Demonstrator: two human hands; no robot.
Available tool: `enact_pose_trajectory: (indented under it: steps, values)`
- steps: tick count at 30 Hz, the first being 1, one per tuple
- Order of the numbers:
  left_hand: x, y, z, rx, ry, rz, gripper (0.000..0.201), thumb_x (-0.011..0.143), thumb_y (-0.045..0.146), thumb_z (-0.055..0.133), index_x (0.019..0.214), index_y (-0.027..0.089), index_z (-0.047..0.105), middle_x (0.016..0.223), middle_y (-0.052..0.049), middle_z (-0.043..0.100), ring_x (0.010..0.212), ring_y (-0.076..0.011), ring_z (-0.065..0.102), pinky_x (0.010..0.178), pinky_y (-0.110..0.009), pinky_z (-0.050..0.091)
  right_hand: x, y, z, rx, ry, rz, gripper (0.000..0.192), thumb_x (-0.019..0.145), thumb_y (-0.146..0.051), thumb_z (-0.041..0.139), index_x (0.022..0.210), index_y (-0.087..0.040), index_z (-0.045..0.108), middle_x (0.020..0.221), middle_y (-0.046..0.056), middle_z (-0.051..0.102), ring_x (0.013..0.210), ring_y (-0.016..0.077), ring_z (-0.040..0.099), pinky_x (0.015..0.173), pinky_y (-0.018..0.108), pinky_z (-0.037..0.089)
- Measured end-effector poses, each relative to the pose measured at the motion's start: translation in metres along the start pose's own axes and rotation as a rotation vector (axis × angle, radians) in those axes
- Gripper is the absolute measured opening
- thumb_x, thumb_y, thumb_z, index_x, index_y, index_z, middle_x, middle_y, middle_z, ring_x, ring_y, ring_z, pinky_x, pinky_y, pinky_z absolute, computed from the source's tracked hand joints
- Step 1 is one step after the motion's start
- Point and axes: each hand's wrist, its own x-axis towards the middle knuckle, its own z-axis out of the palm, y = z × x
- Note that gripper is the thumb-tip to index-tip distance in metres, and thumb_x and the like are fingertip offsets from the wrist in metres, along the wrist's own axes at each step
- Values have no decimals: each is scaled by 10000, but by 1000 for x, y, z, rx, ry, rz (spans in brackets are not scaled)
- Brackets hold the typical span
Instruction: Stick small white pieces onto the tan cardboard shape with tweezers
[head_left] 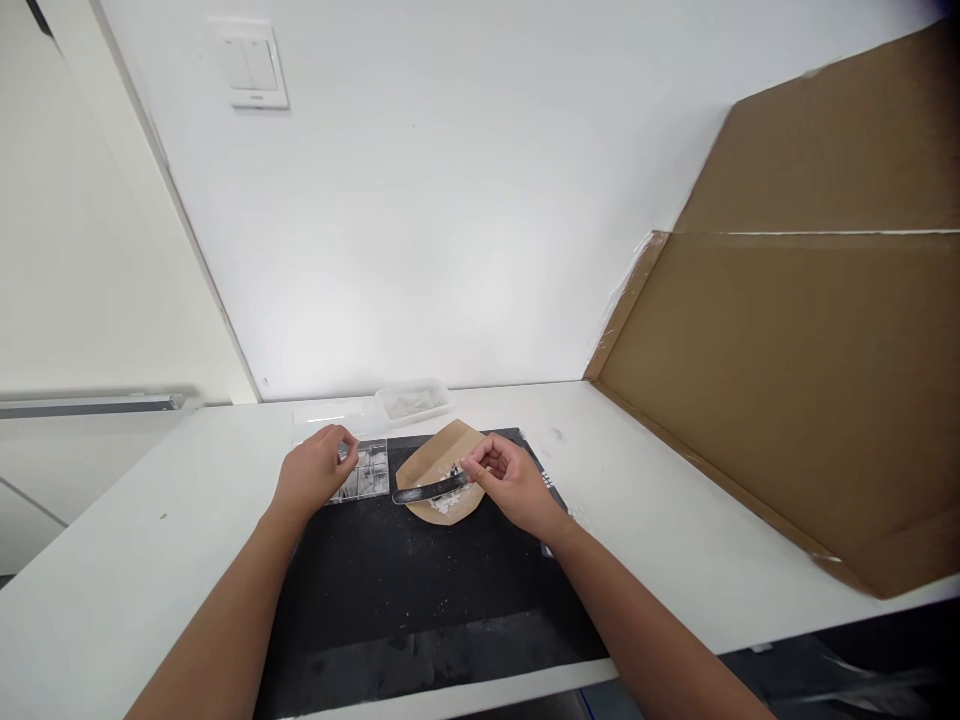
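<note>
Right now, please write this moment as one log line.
left hand: on clear compartment box | right hand: holds dark flat tool over brown paper

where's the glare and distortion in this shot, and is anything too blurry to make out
Head view: a soft bright patch glows on the white wall above the hands; the wide lens slants the wall corner and light switch; the small white bits on the brown paper and the clear compartment box contents are too small to identify.

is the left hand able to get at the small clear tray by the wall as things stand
Probably yes. The left hand rests on the clear compartment box, and the small clear tray sits just beyond it by the wall, with only the box's raised lid between them and nothing over the tray.
</note>
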Motion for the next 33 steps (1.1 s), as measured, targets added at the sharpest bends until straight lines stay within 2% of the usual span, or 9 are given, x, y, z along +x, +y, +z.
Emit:
enact_pose_trajectory:
  steps: [6, 9, 14, 16, 20, 25, 29, 33]
  values:
    - [0, -1, 2, 21, 38, 3, 244, 1009, 395, 406, 978, 231, 583, 984, -36, 735, 677, -178, 645, 579, -283, 374, 1, 3, -1, 8, 5, 14, 385, 842, -552, 738, 871, -213, 559, 821, 39, 677, 773, 198, 667, 743, 351, 540]
    - [2, -2, 3, 14, 30, 60, 226, 1005, 387, 440, 1004, 224, 598, 939, -30, 754, 720, -191, 670, 671, -301, 424, 2, 3, -2, 83, 1, 5, 363, 864, -525, 725, 864, -212, 541, 848, 40, 677, 779, 188, 670, 758, 348, 539]
    - [4, -4, 3, 14, 29, 120, 255, 993, 396, 489, 960, 223, 674, 894, -34, 761, 765, -204, 677, 805, -342, 450, 0, 1, -3, -103, 59, -43, 313, 894, -495, 702, 907, -228, 537, 864, 43, 667, 805, 203, 659, 702, 334, 515]
    - [4, -4, 4, 13, 34, 135, 266, 986, 394, 505, 945, 228, 709, 917, -38, 757, 763, -198, 674, 806, -340, 451, -1, 1, -1, -121, 66, -42, 316, 890, -483, 709, 940, -235, 521, 864, 31, 656, 786, 198, 656, 692, 335, 516]
    - [3, -4, 6, 5, 63, 144, 294, 986, 401, 512, 934, 235, 748, 926, -48, 746, 760, -197, 667, 789, -335, 451, 1, 3, 1, 35, 69, -22, 372, 887, -466, 720, 1032, -243, 459, 921, 18, 641, 768, 183, 682, 741, 354, 553]
    - [2, 3, 6, -28, 116, 128, 365, 1039, 369, 404, 958, 209, 722, 896, -46, 754, 767, -202, 666, 831, -352, 447, 3, 5, -4, -59, 133, -38, 397, 908, -467, 690, 1199, -233, 557, 938, 41, 654, 810, 199, 682, 727, 348, 544]
    - [0, 9, 9, -74, 143, 138, 365, 1060, 295, 330, 1128, 184, 671, 889, -36, 766, 767, -192, 677, 893, -371, 443, 3, 8, -6, -138, 106, -11, 293, 911, -477, 678, 1065, -228, 661, 923, 58, 696, 829, 215, 675, 764, 370, 546]
    - [-4, 21, 10, -113, 120, 207, 356, 1063, 258, 321, 1271, 190, 602, 989, -39, 762, 873, -179, 694, 1000, -396, 392, 1, 10, -4, -176, 77, -16, 265, 886, -485, 709, 915, -228, 650, 865, 49, 714, 768, 211, 660, 701, 353, 526]
